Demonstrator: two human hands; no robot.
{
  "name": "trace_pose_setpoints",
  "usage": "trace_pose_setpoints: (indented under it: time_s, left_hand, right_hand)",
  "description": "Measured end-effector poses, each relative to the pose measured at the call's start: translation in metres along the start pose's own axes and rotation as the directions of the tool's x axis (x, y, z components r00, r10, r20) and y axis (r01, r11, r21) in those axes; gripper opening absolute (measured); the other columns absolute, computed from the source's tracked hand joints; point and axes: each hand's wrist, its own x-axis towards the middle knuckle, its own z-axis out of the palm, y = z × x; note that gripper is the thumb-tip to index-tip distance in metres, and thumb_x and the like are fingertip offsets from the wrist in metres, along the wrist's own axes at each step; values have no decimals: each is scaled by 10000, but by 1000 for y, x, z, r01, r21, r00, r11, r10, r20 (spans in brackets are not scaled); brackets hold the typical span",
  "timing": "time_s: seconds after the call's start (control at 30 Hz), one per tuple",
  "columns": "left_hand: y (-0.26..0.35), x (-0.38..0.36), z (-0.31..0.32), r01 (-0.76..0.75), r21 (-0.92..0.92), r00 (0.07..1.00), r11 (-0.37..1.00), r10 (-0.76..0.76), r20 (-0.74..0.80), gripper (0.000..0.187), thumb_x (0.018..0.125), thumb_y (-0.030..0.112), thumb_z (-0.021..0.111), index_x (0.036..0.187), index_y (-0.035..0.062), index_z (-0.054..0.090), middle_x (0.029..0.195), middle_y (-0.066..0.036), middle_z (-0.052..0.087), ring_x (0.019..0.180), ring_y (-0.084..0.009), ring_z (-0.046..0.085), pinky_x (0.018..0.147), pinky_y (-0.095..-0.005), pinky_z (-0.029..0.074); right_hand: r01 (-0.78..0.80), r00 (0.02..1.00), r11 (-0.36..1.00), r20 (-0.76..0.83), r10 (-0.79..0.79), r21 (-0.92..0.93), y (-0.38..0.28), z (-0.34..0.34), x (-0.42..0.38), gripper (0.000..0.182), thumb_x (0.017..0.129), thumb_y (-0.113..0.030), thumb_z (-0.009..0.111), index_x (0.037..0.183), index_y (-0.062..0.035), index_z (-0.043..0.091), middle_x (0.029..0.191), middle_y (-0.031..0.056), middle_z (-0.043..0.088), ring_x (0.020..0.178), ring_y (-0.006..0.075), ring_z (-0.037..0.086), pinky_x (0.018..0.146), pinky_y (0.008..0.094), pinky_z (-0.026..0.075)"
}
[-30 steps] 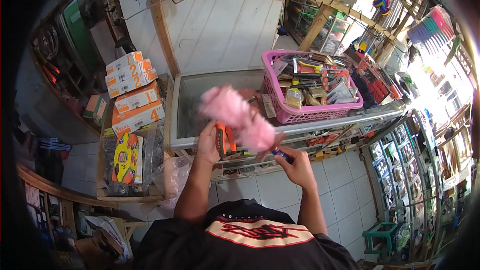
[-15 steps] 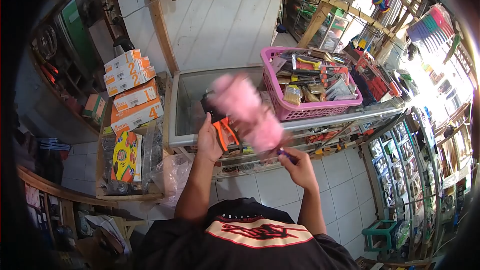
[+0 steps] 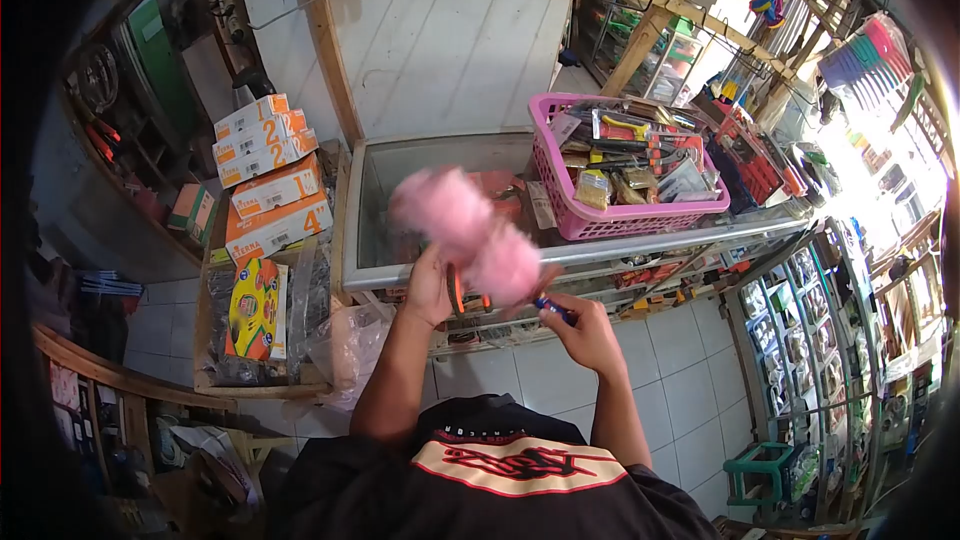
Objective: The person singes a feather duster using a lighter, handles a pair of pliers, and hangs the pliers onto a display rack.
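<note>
My right hand (image 3: 583, 332) is closed round the dark blue handle (image 3: 556, 310) of a fluffy pink duster (image 3: 470, 230), whose head is blurred by motion. The duster reaches up and left from that hand, in front of the glass counter. My left hand (image 3: 430, 285) is closed on an orange and black handled tool (image 3: 456, 290). Most of this tool is hidden behind the pink fluff, and the duster lies across it in the view.
A pink basket (image 3: 640, 224) full of packaged tools stands on the glass counter (image 3: 385, 278). Orange and white boxes (image 3: 275, 202) are stacked at the left, above a yellow packet (image 3: 252, 312). A green stool (image 3: 757, 470) stands low on the right.
The duster has moved left and slightly down, now covering more of the orange-handled tool. My right hand has shifted slightly left, and my left hand a little right and lower.
</note>
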Motion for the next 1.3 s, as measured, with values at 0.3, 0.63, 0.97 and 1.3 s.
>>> trace_pose_setpoints:
  time_s: [0.3,0.63,0.97,1.3]
  left_hand:
    - [-21,-8,4,-45,133,988,990,64,-141,540,1134,479,518,1524,106,517,1427,-94,660,1304,-278,642,1025,-553,573]
    - [-8,1,32,129,-15,977,992,-130,-170,507,1121,459,568,1510,137,519,1385,-85,649,1246,-260,653,1000,-523,576]
    - [-12,8,15,56,-86,987,995,-67,-143,445,1085,463,629,1413,164,587,1320,-42,671,1221,-219,635,1078,-516,539]
    - [33,-6,-14,-145,-407,980,902,188,67,638,1132,579,445,1570,116,481,1387,-104,674,1226,-289,675,1071,-529,537]
  right_hand:
    - [-44,999,999,-10,44,13,-4,2,10,334,991,-169,775,1244,46,753,849,135,733,746,133,611,739,336,541]
    - [-105,987,993,-116,111,58,-15,12,17,354,984,-194,773,1251,36,754,850,205,753,688,236,654,716,364,543]
    - [-79,991,997,-103,81,25,-23,13,13,331,983,-180,777,1236,32,764,880,191,764,739,168,646,736,357,547]
    - [-3,980,998,198,-9,61,-16,30,20,331,991,-182,774,1251,23,763,910,172,773,747,153,615,757,352,549]
